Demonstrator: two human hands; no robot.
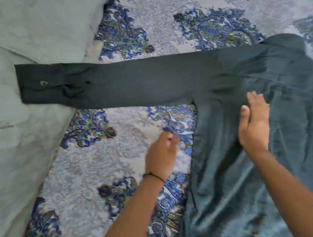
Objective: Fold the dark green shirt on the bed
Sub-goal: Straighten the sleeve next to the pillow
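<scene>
The dark green shirt [277, 123] lies spread on the bed at the right. One long sleeve stretches out to the left, and its buttoned cuff [40, 83] ends on a pale pillow. My right hand [254, 122] lies flat on the shirt's body near the armpit, fingers straight. My left hand [162, 152], with a thin black band at the wrist, hovers over the bedsheet just left of the shirt's side edge. Its fingers are loosely curled and blurred, and hold nothing that I can see.
The bedsheet [100, 162] is pale with blue and green paisley print. Pale green pillows [30, 32] fill the left side, one above the other. The shirt's body runs out of view at the right and bottom.
</scene>
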